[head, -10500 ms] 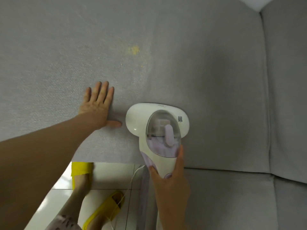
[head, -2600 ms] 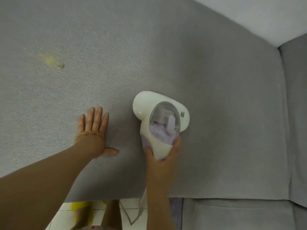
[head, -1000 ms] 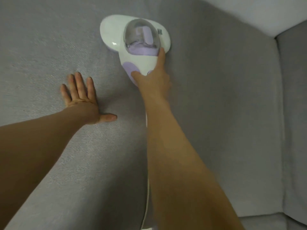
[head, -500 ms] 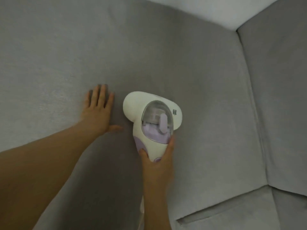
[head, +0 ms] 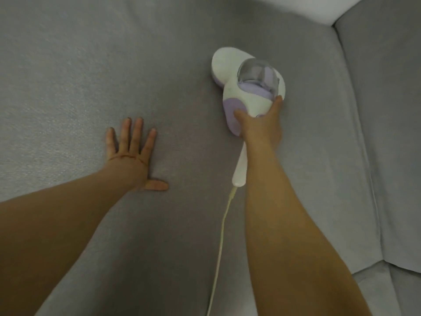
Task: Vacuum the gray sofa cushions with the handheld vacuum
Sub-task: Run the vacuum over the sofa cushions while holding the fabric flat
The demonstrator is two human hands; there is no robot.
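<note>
The white and lilac handheld vacuum [head: 243,76] lies head-down on the gray sofa cushion [head: 182,53], in the upper right of the head view. My right hand [head: 259,126] grips its handle from behind, arm stretched out. Its clear dust cup faces up. A white power cord [head: 219,242] trails from the handle end toward me. My left hand [head: 132,153] rests flat on the cushion to the left of the vacuum, fingers spread, thumb out to the right.
A second gray cushion [head: 387,133] stands along the right side, with a seam between it and the one under the vacuum. A white wall [head: 307,8] shows at the top right corner. Another gray cushion edge [head: 387,290] sits at the lower right.
My right hand has pushed the vacuum away from me and to the right across the cushion, my arm now extended. My left hand stays flat on the fabric.
</note>
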